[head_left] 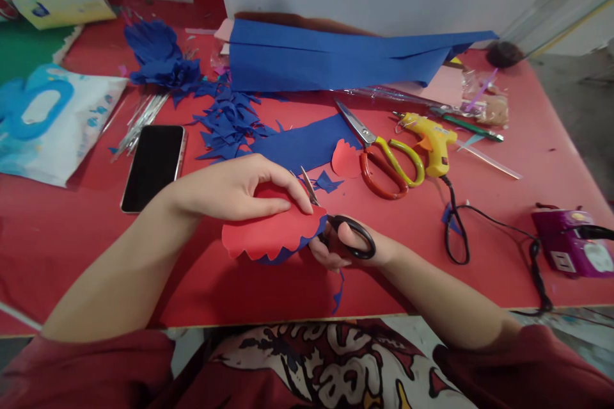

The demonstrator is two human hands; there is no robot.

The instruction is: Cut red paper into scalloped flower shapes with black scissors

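My left hand grips a red scalloped paper piece laid over blue paper, thumb on top. In my right hand is a pair of black-handled scissors, with the fingers through the loops. The scissor blades point up and away, at the right edge of the stacked papers. A thin blue offcut dangles below my right hand. Beyond the blades lie small blue scraps and a smaller red scalloped piece.
Larger scissors with red and yellow handles lie beside a yellow glue gun, whose cord runs to a purple power block. A phone, wet wipes, blue cuttings and a long folded blue sheet occupy the red table.
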